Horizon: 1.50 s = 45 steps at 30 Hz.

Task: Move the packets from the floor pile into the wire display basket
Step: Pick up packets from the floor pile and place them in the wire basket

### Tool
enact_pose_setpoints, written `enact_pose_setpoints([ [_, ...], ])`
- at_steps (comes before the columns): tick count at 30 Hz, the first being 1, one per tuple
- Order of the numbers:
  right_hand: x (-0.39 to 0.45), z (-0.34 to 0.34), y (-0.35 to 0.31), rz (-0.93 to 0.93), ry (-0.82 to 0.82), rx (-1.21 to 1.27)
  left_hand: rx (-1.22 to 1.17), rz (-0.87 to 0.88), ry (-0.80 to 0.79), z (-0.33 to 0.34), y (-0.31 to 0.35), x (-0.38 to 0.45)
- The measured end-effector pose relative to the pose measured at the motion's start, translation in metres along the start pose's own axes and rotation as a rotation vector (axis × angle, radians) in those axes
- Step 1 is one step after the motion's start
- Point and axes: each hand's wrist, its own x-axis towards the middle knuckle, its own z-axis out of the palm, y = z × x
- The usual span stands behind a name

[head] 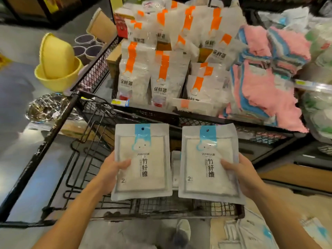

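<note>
Two packets, left packet [142, 161] in the left hand's [112, 170] grip, right packet [209, 164] in the right hand's [242, 174], above the wire basket [161, 209].

Floor pile [258, 232] blurred, cut off by the frame's lower edge.

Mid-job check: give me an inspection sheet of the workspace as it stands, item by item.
Surface: black wire display basket below the hands, mesh floor mostly bare.
Job's things: two white flat packets with blue headers, left packet and right packet, held upright over the basket; more packets in the floor pile.
Clutter: yellow plastic bowls; orange-striped white bags; pink and blue cloths.
Grip: left hand grips the left packet; right hand grips the right packet.
Cables: nothing seen.
Surroundings: grey shop floor.
</note>
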Motion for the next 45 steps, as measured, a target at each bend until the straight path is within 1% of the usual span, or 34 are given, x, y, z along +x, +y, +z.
enact_pose_setpoints([
  [3, 0.038, 0.002, 0.013, 0.05, -0.025, -0.037, 0.015, -0.031, 0.047, 0.004, -0.019, 0.029],
  [6, 0.076, 0.006, 0.039, 0.111, 0.011, -0.074, 0.016, -0.072, 0.096, 0.004, -0.045, 0.063],
  [10, 0.129, 0.01, 0.093, 0.181, 0.077, -0.139, 0.031, -0.145, 0.099, -0.003, -0.084, 0.122],
  [14, 0.181, 0.019, 0.154, 0.282, 0.105, -0.199, 0.104, -0.225, 0.107, -0.014, -0.129, 0.184],
  [17, 0.213, 0.024, 0.195, 0.3, 0.175, -0.227, 0.15, -0.272, 0.111, -0.017, -0.162, 0.225],
  [20, 0.24, 0.029, 0.225, 0.326, 0.2, -0.244, 0.192, -0.28, 0.143, -0.016, -0.194, 0.259],
  [22, 0.256, 0.029, 0.242, 0.364, 0.188, -0.269, 0.236, -0.292, 0.166, -0.014, -0.215, 0.279],
  [25, 0.273, 0.028, 0.259, 0.388, 0.128, -0.295, 0.312, -0.335, 0.124, -0.011, -0.237, 0.304],
  [26, 0.276, 0.029, 0.262, 0.393, 0.13, -0.307, 0.351, -0.336, 0.134, -0.009, -0.244, 0.311],
  [29, 0.278, 0.037, 0.271, 0.357, 0.157, -0.374, 0.557, -0.314, 0.174, -0.001, -0.25, 0.321],
  [31, 0.279, 0.041, 0.28, 0.248, 0.241, -0.505, 0.649, -0.273, 0.197, 0.003, -0.258, 0.322],
  [34, 0.282, 0.045, 0.296, 0.146, 0.341, -0.71, 0.68, -0.104, 0.249, 0.008, -0.267, 0.319],
  [36, 0.285, 0.042, 0.309, 0.14, 0.396, -0.766, 0.701, 0.02, 0.279, 0.006, -0.276, 0.321],
  [37, 0.286, 0.042, 0.314, 0.15, 0.41, -0.773, 0.753, 0.082, 0.279, 0.006, -0.281, 0.324],
  [39, 0.286, 0.045, 0.322, 0.149, 0.431, -0.835, 0.939, 0.097, 0.258, 0.005, -0.291, 0.328],
  [42, 0.284, 0.054, 0.326, 0.127, 0.48, -1.065, 1.098, 0.082, 0.238, 0.009, -0.304, 0.331],
  [44, 0.282, 0.059, 0.322, 0.16, 0.527, -1.221, 1.244, 0.089, 0.218, 0.014, -0.308, 0.33],
  [45, 0.281, 0.061, 0.32, 0.169, 0.524, -1.297, 1.309, 0.077, 0.198, 0.017, -0.308, 0.328],
])
